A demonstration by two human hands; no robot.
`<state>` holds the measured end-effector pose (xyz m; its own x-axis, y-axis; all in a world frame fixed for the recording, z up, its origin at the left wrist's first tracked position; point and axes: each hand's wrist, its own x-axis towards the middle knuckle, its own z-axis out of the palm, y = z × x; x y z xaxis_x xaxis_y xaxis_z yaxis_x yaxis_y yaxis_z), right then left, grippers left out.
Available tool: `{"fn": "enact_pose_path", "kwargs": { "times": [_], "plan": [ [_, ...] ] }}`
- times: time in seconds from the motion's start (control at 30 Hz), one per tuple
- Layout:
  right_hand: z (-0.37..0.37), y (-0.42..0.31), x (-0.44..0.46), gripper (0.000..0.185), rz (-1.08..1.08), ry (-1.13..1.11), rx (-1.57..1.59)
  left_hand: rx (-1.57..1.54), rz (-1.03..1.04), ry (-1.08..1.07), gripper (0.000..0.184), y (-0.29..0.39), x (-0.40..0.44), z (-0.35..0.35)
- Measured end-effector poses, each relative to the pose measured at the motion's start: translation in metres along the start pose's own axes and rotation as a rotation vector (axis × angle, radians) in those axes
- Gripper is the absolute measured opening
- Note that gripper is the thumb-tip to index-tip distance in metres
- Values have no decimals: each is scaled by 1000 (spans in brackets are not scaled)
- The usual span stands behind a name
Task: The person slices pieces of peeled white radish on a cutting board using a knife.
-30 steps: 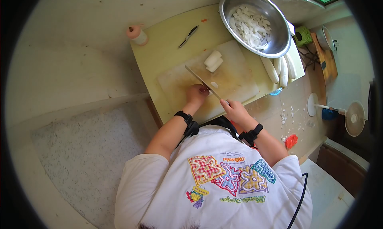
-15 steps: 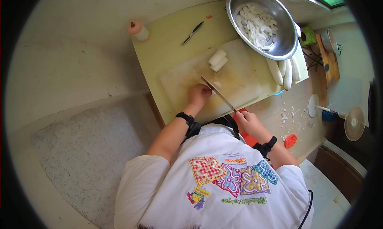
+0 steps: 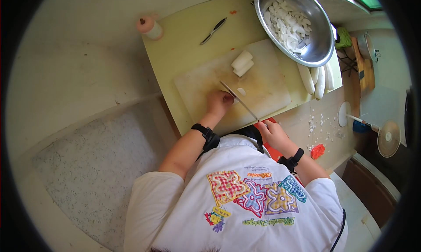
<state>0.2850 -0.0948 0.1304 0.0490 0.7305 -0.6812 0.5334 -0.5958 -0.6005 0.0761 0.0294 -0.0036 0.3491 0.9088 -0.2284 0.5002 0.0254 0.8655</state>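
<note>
Slicing seems in hand: the right hand's (image 3: 274, 135) fingers wrap the knife (image 3: 247, 108); the left hand's (image 3: 221, 102) curl, apparently pinching a white piece (image 3: 236, 101) toward the cutting board's (image 3: 272, 76) six o'clock. Another cut calls for tucked fingertips.

pale wall (image 3: 87, 72) | yellowish table (image 3: 184, 41) | tan floor (image 3: 294, 120) | bright window (image 3: 370, 1), upper right

A white short-sleeved shirt (image 3: 175, 221) carries a row of patchwork flower squares: red gingham edged in yellow (image 3: 227, 187), pale blue edged in red (image 3: 254, 200), tan (image 3: 281, 199) and teal (image 3: 293, 189). Orange lettering (image 3: 262, 175) and green lettering (image 3: 269, 222) flank them, near a small multicoloured bouquet motif (image 3: 216, 218). The left hand (image 3: 220, 103) and right hand (image 3: 275, 134) are bare; black wristbands (image 3: 200, 129) bear boxy black modules (image 3: 212, 142). A thin black cable (image 3: 342, 225) runs along the shirt's right side.
</note>
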Motion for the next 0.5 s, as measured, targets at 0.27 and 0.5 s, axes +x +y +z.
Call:
{"fn": "enact_pose_path", "kwargs": {
  "times": [0.27,0.5],
  "plan": [
    [7,-22,29,52,28,-61,-41,-33,-47,4,16,-2,-1,2],
    [17,-23,56,54,-24,-15,-77,-105,-39,34,13,-7,-1,6]
  ]
}}
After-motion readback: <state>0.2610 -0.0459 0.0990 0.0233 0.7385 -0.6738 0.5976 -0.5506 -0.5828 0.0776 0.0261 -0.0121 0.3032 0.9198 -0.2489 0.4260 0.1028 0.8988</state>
